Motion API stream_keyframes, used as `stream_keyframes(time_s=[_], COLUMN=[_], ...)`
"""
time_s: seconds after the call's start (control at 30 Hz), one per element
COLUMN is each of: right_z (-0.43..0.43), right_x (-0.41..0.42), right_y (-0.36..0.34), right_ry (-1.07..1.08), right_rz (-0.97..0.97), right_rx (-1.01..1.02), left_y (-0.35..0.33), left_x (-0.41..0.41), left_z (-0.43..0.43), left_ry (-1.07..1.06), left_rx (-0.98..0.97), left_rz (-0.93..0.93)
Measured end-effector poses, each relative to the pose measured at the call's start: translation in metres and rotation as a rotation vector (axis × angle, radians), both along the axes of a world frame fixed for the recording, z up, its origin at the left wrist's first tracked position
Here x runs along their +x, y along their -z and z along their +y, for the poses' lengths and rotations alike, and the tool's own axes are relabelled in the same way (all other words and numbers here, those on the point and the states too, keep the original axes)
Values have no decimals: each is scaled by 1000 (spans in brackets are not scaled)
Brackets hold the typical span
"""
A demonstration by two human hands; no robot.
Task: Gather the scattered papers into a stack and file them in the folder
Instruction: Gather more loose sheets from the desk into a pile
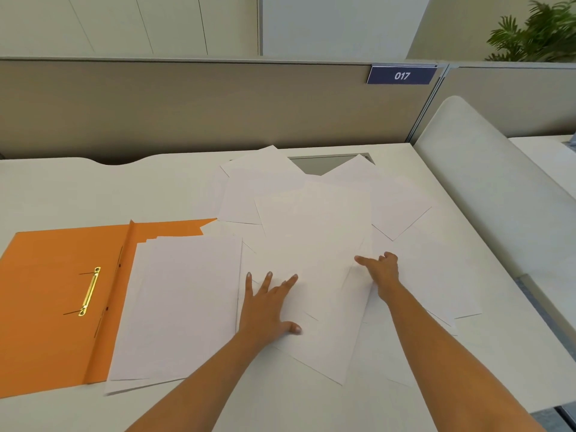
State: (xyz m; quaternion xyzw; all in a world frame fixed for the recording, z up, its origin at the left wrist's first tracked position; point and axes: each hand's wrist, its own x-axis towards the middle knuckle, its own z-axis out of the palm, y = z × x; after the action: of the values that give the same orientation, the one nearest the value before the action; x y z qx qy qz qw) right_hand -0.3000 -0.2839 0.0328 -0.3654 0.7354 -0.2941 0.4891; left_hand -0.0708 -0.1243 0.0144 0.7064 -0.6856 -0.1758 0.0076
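An orange folder (53, 307) lies open at the left of the white desk, its gold fastener (89, 290) on the left flap. A loose stack of white sheets (177, 304) rests on its right flap. Several more white papers (311, 219) lie fanned and overlapping across the desk's middle and right. My left hand (268, 307) lies flat with fingers spread on the near papers. My right hand (381, 271) rests on the papers a little further right, thumb out to the left; whether it pinches a sheet I cannot tell.
A beige partition (218, 104) with a blue "017" plate (401, 75) backs the desk (78, 194). A grey cable hatch (321, 162) shows behind the papers. A white curved divider (486, 182) borders the right side, with a plant (542, 29) beyond.
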Motion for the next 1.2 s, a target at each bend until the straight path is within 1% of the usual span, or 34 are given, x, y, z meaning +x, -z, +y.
stream_keyframes(time_s=[0.1,0.23,0.33,0.43,0.57,0.63,0.73,0.83,0.93,1.0,1.1,1.2], right_z=[-5,3,8,9,4,1,1,-3,-5,-2,6,18], right_x=[-1,5,16,29,38,39,40,41,43,45,47,46], right_y=[-1,0,0,-6,-14,-17,-29,-38,-43,-47,-46,-39], right_ry=[-2,-31,-44,-54,-99,-113,-163,-233,-295,-338,-439,-498], right_rz=[-38,-10,12,-103,-311,-346,-418,-410,-393,-419,-467,-430], right_rx=[86,75,12,-5,94,173,217,251,246,224,198,134], left_y=[6,12,17,18,16,16,17,19,21,19,17,18], left_x=[-3,-8,-9,-8,-8,-8,-8,-9,-8,-7,-4,-3], left_z=[6,13,16,17,18,19,20,21,21,19,18,18], left_ry=[6,2,-12,-47,-90,-104,-119,-122,-96,-75,-62,-51], left_rx=[-43,-109,-137,-123,-96,-89,-94,-100,-103,-125,-173,-211], left_rz=[40,106,149,195,244,254,255,237,186,166,190,210])
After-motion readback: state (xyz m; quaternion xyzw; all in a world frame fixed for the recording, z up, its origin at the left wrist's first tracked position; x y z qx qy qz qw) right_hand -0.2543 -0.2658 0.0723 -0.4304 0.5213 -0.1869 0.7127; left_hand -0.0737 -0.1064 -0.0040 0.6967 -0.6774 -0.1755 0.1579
